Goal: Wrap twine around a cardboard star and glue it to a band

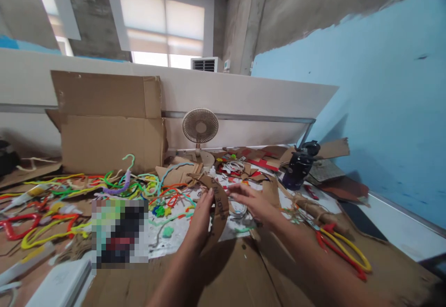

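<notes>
A curved strip of brown cardboard [220, 209] with dark printed letters stands in front of me. My left hand [201, 216] is closed on its left side, the thumb lying against the printed face. To the right of the strip is my right hand [252, 202]; its fingers reach toward the strip's outer edge and are slightly apart. Whether the fingertips touch that edge, I cannot tell. A roll of clear tape [238, 210] lies just behind the strip, partly covered by my right hand. Under both hands lies a large flat cardboard sheet [240, 270].
Colourful pipe cleaners [142, 184] spread across the left side. At the back stand a small fan [200, 127] and a propped cardboard box [111, 135]. A dark bottle [297, 170] stands right, with scissors [334, 237] with yellow and red handles nearer. A white box [59, 279] lies front left.
</notes>
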The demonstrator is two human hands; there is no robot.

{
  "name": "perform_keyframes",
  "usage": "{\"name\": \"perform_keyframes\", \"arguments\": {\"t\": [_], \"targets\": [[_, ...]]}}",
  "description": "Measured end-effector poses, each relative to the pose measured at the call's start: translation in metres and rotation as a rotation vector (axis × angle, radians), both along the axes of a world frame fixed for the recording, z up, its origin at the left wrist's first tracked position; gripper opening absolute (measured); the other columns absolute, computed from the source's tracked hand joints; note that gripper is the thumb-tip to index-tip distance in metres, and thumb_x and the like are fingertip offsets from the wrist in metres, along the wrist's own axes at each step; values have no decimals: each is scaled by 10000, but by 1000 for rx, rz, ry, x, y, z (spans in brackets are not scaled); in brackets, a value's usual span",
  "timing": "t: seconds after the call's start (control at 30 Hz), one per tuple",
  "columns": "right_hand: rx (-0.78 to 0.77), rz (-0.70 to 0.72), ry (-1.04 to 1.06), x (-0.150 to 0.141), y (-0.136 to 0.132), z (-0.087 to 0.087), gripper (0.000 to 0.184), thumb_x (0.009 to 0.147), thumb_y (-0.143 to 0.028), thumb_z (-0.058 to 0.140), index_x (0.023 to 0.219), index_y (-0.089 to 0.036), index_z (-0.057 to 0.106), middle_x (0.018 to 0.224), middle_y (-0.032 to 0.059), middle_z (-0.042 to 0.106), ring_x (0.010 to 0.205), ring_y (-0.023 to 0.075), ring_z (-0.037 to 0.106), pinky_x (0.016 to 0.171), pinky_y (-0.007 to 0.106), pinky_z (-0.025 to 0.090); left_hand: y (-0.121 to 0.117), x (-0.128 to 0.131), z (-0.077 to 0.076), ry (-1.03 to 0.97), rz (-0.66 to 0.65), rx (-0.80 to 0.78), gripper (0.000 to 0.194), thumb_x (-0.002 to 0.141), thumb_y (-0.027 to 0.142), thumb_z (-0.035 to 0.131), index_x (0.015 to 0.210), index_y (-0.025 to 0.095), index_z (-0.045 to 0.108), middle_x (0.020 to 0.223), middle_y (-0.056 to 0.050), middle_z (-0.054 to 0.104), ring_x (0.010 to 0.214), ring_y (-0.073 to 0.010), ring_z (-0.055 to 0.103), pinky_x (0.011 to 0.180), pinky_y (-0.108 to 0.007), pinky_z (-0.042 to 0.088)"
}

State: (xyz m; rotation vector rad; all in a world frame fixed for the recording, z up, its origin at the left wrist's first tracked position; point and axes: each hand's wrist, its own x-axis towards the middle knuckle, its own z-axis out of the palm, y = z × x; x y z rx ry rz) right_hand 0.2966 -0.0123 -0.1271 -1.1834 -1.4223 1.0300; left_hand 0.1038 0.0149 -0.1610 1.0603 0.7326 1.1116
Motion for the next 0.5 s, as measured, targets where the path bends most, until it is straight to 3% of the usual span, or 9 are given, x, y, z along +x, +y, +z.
{"name": "perform_keyframes", "arguments": {"t": [0.07,0.13,0.33,0.5], "targets": [[-80,135,89,-12,-5,-12,433,803,-573,837,1073,-245,754,1150,77,769,1164,302,673,1062,453,479,-1,3,-3,3,22,4,634,868,746,671,1194,207,733,1309,-170,747,1216,-374,675,1022,-475,522],[-115,166,154,-17,-6,-17,427,775,-553,861,1048,-241,758,1104,67,772,1107,290,682,1016,439,493,-2,6,-5,-1,32,11,610,858,744,688,1152,212,743,1246,-163,763,1153,-363,696,979,-466,545],[-155,81,173,-5,-5,-14,392,690,-493,923,896,-219,734,871,16,726,812,205,627,806,352,471,-10,11,-2,34,67,-47,507,826,648,799,1125,239,783,1362,-160,726,1268,-361,654,962,-409,558],[-117,-1,224,19,-7,2,393,665,-491,940,861,-227,723,826,-4,710,767,184,608,787,333,463,-8,-3,16,-16,-96,-10,433,769,587,856,1014,231,829,1108,-146,807,988,-302,728,768,-355,579]]}}
